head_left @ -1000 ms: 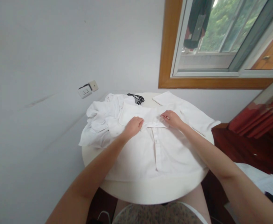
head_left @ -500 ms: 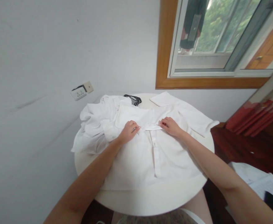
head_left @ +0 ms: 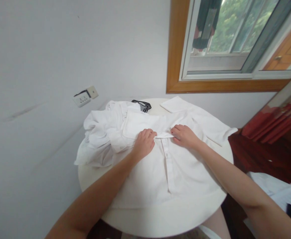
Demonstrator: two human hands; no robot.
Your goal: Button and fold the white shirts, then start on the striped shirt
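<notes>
A white collared shirt (head_left: pixel 175 169) lies face up on a round white table (head_left: pixel 160 217), its button placket running toward me. My left hand (head_left: pixel 144 143) rests on the left side of the collar with fingers curled and pinching the collar's edge. My right hand (head_left: pixel 184 136) sits on the collar's right side, fingers bent and pinching the cloth too. The two hands are a short gap apart at the neck opening. One sleeve (head_left: pixel 210 127) stretches out to the right rear.
A crumpled heap of white clothing (head_left: pixel 99 139) lies at the table's left rear, with a black striped item (head_left: pixel 142 105) behind it. A wall socket (head_left: pixel 82 98) is on the left wall. A wood-framed window (head_left: pixel 225 49) is behind; dark red furniture (head_left: pixel 267 156) stands to the right.
Both hands have slid closer together along the collar toward the neck opening. My view has shifted a little, so the table sits slightly lower and nearer.
</notes>
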